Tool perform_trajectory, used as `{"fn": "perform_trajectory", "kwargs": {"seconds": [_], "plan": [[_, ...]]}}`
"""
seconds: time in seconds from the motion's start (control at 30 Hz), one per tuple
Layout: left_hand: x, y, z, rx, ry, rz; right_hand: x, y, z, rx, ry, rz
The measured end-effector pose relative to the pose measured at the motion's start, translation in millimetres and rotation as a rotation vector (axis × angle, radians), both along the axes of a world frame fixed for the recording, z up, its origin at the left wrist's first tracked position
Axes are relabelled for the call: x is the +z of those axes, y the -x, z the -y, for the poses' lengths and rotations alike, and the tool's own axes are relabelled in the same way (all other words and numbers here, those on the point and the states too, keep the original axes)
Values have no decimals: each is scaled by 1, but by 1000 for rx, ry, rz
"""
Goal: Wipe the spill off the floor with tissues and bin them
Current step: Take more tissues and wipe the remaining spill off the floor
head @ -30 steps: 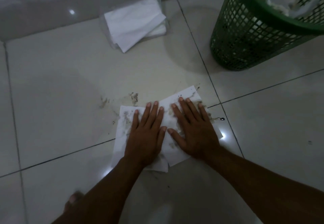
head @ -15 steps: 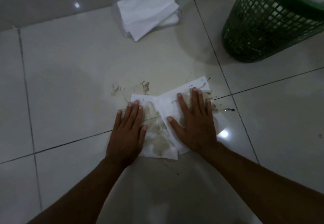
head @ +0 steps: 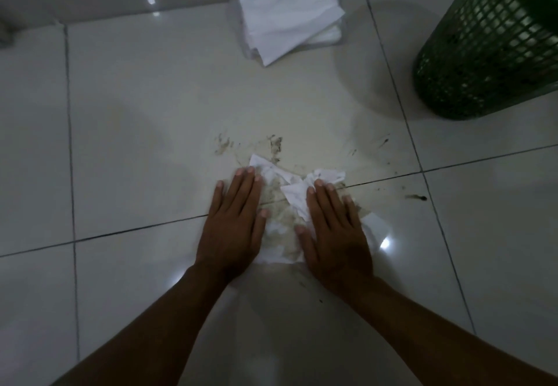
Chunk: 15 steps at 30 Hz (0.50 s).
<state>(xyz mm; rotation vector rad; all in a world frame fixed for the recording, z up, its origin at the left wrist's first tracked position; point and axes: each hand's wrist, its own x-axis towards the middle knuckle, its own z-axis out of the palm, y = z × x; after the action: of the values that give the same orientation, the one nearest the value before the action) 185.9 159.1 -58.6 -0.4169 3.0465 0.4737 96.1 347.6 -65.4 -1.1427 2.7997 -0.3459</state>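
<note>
Both palms lie flat on the glossy pale tiled floor (head: 126, 132), fingers straight and close together, with a crumpled, brown-stained white tissue (head: 285, 204) bunched between them. The left hand (head: 234, 224) presses down on the tissue's left edge, its fingertips reaching the tissue's upper corner; the right hand (head: 335, 234) presses on the right side, covering part of the paper, with a clean white flap showing just beyond its little finger. Neither hand curls round the tissue — both are released and flat, pushing rather than gripping. The tissue straddles a dark grout line. Brown smears of the spill (head: 250, 145) remain on the tile just beyond the fingertips, and smaller dark specks (head: 416, 197) lie to the right, near the grout crossing. Further off sits a stack of clean white tissues in a clear wrapper (head: 290, 17), and at the upper right stands a green plastic mesh bin (head: 489, 53) — well apart from the hands.
</note>
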Motion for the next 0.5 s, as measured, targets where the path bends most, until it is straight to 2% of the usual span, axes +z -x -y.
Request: {"fn": "perform_trajectory", "kwargs": {"seconds": [0.07, 0.13, 0.23, 0.4, 0.5], "plan": [[1, -3, 3, 44, -14, -6, 4, -2, 22, -93, -1, 22], [0, -8, 6, 87, -27, -2, 6, -5, 47, -98, 0, 63], [-2, -18, 13, 120, -21, 13, 3, -19, 62, 35, 10, 80], [-6, -27, 18, 121, -9, 32, -2, -18, 29, 218, -35, -6], [-6, -26, 16, 134, -9, 26, 0, 2, 30, 71, -114, -44]]}}
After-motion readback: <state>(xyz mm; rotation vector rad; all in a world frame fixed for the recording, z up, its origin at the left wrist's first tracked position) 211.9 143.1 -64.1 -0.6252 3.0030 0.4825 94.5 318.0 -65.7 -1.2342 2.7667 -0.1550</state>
